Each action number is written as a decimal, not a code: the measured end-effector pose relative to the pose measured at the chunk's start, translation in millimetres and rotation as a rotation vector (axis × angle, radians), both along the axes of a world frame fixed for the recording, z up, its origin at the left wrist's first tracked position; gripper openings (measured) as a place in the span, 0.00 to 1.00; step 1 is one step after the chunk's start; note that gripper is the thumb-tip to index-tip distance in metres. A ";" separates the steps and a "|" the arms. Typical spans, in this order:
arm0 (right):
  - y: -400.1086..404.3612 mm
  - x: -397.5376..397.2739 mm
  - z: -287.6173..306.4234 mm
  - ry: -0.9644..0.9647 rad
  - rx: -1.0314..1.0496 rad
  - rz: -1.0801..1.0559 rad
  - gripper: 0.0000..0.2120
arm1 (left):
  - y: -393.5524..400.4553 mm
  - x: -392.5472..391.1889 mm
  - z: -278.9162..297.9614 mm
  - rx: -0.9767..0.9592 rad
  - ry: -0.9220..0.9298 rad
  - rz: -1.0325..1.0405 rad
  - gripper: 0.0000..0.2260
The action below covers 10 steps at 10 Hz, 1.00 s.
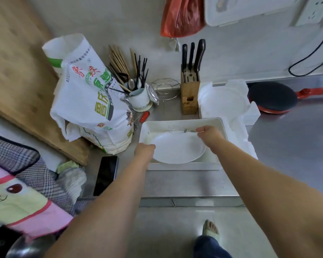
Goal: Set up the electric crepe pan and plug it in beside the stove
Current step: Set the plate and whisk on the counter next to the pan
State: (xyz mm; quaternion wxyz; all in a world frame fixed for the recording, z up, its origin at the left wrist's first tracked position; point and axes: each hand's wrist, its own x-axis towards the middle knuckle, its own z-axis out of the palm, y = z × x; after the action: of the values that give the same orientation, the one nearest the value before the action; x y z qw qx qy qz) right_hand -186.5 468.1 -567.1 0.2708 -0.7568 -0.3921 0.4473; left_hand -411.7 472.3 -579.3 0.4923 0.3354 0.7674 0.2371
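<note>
Red-bodied crepe pan (272,98) at far right of steel desk (291,146), dark cooking face up, long axis left–right, handle (317,91) pointing right. Right hand (210,135) pinching whisk (181,130) handle over white tray (183,125). Left hand (145,149) at plate (177,148) rim, fingers apparently curled closed on it.

three knives (192,54) in one block (189,94), one whisk (179,130), one plate (177,148), one phone (106,175), one crepe pan (273,97)

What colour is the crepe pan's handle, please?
Red, like the rim of the crepe pan; the head view shows it.
</note>
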 end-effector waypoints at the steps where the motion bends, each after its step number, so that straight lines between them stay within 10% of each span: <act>1: 18.9 8.9 -14.4 -0.058 0.002 0.038 0.15 | 12.4 9.9 -14.6 -0.101 0.144 -0.088 0.18; 4: 55.3 24.1 -52.7 -0.081 -0.032 0.130 0.15 | 11.8 28.0 2.4 -0.198 0.574 -0.342 0.15; 7: 62.6 6.9 -70.8 -0.118 -0.033 0.233 0.18 | 15.6 -22.9 31.5 -0.044 0.574 -0.102 0.16; 10: 61.8 -0.8 -92.9 -0.545 -0.068 0.446 0.12 | -8.5 -39.0 20.4 0.062 0.316 0.357 0.17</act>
State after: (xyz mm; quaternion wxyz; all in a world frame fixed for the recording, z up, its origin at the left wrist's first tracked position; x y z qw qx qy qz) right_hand -187.2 530.0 -660.0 0.0263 -0.7527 -0.5907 0.2897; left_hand -450.7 463.7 -558.9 0.3059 0.2422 0.8744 0.2883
